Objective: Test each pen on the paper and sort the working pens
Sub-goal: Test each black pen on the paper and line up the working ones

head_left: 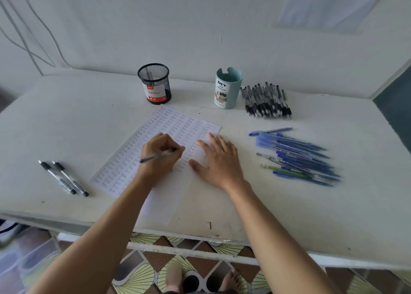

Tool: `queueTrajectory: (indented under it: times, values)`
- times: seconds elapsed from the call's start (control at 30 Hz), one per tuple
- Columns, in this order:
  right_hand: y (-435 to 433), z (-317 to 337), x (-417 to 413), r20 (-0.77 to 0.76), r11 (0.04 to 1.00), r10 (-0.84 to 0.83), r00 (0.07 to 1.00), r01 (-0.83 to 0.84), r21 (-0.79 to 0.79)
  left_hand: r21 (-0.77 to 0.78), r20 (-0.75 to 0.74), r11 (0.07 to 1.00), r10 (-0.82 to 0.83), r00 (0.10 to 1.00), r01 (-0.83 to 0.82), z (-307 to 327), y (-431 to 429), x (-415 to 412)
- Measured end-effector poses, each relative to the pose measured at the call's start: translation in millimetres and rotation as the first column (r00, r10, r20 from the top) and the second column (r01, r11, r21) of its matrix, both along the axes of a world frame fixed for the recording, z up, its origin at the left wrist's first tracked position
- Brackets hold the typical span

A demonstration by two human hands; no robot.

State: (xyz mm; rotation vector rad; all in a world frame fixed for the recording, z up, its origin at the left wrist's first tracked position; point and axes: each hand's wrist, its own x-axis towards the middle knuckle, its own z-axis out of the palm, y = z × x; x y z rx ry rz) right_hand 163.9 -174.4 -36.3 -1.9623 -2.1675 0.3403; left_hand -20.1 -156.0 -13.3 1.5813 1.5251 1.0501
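Head view, close in: the left hand (162,153) pinches a black pen (153,157) in curled fingers over the paper (124,167), which is packed with rows of handwritten "Test", while the right hand (220,160) lies flat on the sheet, fingers spread. Two black pens (63,178) lie left of the sheet and a heap of blue pens (298,158) lies to its right. Farther back stand a black mesh cup (155,83) labelled "Ball Pens", a teal cup (228,89) reading "DIY Desk Organizer", and just beside it a pile of black pens (266,100).
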Motion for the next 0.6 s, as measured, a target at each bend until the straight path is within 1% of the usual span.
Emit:
queueTrajectory:
  times: [0.17,0.27,0.4,0.5,0.6]
  values:
    - [0.4,-0.2,0.7,-0.013,1.0,0.003,1.0,-0.003,-0.012,-0.113,0.08,0.991,0.087,0.993,-0.078,5.6,-5.3,-3.9]
    - [1.6,-2.3,1.1,-0.032,1.0,-0.004,0.999,0.004,0.005,-0.105,0.013,0.993,0.055,0.998,-0.053,5.5,-4.3,-4.2]
    - [2.2,-4.4,0.8,-0.016,1.0,-0.006,1.0,0.006,0.01,-0.089,-0.073,0.996,0.008,0.997,-0.015,3.8,-3.2,-3.4]
    - [2.5,-4.0,1.2,-0.023,1.0,-0.006,1.0,0.006,0.006,-0.091,-0.074,0.996,-0.01,0.997,0.003,1.0,-2.9,-2.4]
    - [2.2,-3.3,1.3,-0.031,1.0,-0.005,1.0,0.005,0.009,-0.076,-0.115,0.997,-0.026,0.993,0.017,2.0,-3.9,-0.9]
